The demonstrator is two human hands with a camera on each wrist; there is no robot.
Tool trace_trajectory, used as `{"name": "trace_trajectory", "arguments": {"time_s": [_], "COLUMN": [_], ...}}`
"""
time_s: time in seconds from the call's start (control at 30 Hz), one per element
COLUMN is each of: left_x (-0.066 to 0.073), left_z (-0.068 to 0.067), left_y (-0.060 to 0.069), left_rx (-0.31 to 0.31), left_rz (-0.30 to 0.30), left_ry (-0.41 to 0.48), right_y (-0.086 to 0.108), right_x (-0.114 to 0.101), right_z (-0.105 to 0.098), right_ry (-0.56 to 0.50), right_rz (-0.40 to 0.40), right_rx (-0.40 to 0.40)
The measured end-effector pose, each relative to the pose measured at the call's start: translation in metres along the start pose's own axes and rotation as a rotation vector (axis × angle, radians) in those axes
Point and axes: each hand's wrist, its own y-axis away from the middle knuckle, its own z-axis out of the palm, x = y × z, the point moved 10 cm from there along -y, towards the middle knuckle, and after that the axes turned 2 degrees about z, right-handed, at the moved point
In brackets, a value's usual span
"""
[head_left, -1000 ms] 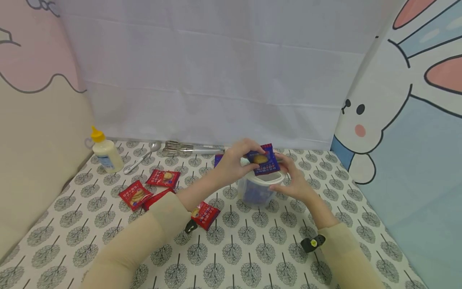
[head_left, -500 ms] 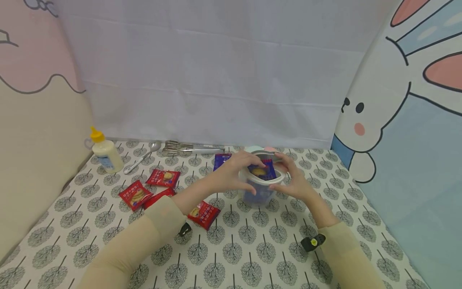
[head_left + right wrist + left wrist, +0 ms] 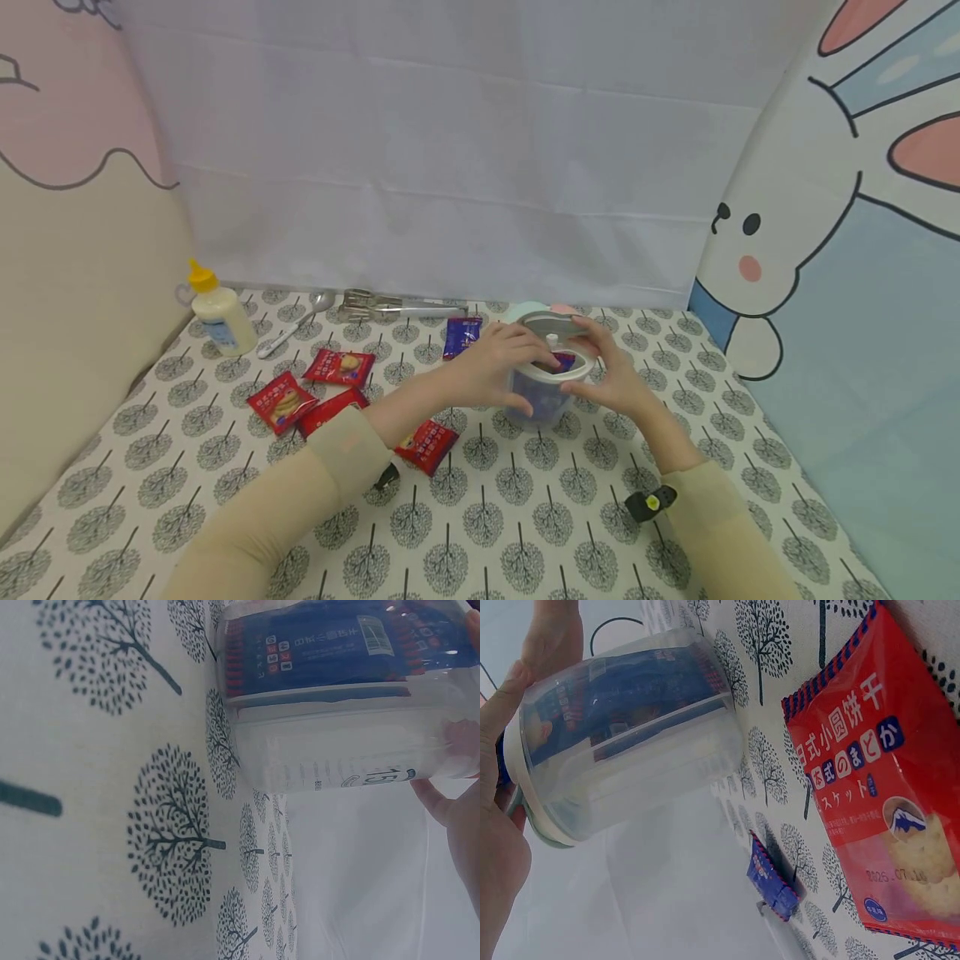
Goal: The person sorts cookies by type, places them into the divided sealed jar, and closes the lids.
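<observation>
A clear plastic container (image 3: 542, 402) with a raised grey lid (image 3: 553, 323) stands upright, blue packets showing through its wall in both wrist views. My right hand (image 3: 615, 379) grips its rim from the right, thumb in front and fingers by the lid. At the mouth, the fingers of my left hand (image 3: 491, 367) reach over the rim and touch a blue packet (image 3: 565, 362), mostly inside; the thumb stands apart from it, outside the container. The left wrist view shows the container (image 3: 630, 742) from the left, and the right wrist view shows its wall (image 3: 322, 742) close up.
Several red packets (image 3: 283, 403) lie left of the container, one under my left forearm. A blue packet (image 3: 461, 335) lies behind my left hand. Farther back are metal tongs (image 3: 405, 312), a spoon (image 3: 296, 327) and a yellow-capped bottle (image 3: 225, 321).
The blue packet held above the container by my left hand has gone down into its mouth. My left hand has lowered, its thumb now off the packet. My right hand has stayed in place.
</observation>
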Motion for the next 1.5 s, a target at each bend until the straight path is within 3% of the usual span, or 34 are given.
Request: {"name": "trace_trajectory", "arguments": {"time_s": [0.1, 0.3, 0.4, 0.5, 0.7, 0.77, 0.87, 1.0, 1.13, 1.27, 1.37, 1.5], "left_x": [0.002, 0.000, 0.000, -0.002, -0.019, -0.033, -0.063, -0.106, -0.135, -0.156, -0.170, -0.186], "left_z": [0.002, 0.011, 0.013, 0.006, -0.025, -0.034, -0.040, -0.031, -0.016, 0.001, 0.018, 0.038], "left_y": [0.000, 0.000, 0.002, 0.006, 0.020, 0.027, 0.038, 0.051, 0.059, 0.062, 0.064, 0.066], "left_rx": [-0.019, -0.130, -0.147, -0.105, 0.078, 0.125, 0.174, 0.170, 0.127, 0.071, -0.007, -0.107], "left_rz": [0.007, -0.009, 0.003, 0.022, 0.039, -0.005, -0.135, -0.321, -0.441, -0.522, -0.558, -0.595], "left_ry": [-0.041, -0.155, -0.155, -0.098, 0.081, 0.127, 0.179, 0.231, 0.246, 0.242, 0.184, 0.082], "right_y": [0.000, 0.001, 0.001, 0.000, -0.001, -0.001, -0.001, -0.002, -0.004, -0.001, 0.002, 0.003], "right_x": [0.001, 0.002, 0.003, 0.003, 0.002, 0.002, 0.003, 0.003, 0.003, 0.020, 0.036, 0.041], "right_z": [0.000, -0.001, -0.001, 0.000, 0.000, -0.001, -0.002, -0.003, -0.003, -0.002, 0.000, -0.001], "right_ry": [0.019, 0.032, 0.021, 0.011, 0.009, 0.007, 0.023, 0.032, 0.031, 0.008, -0.001, -0.002], "right_rz": [0.012, 0.017, 0.026, 0.023, 0.009, 0.011, 0.021, 0.029, 0.014, 0.004, 0.010, 0.014], "right_rx": [0.000, -0.017, -0.023, -0.020, 0.000, 0.003, 0.007, 0.003, 0.002, 0.017, 0.021, 0.018]}}
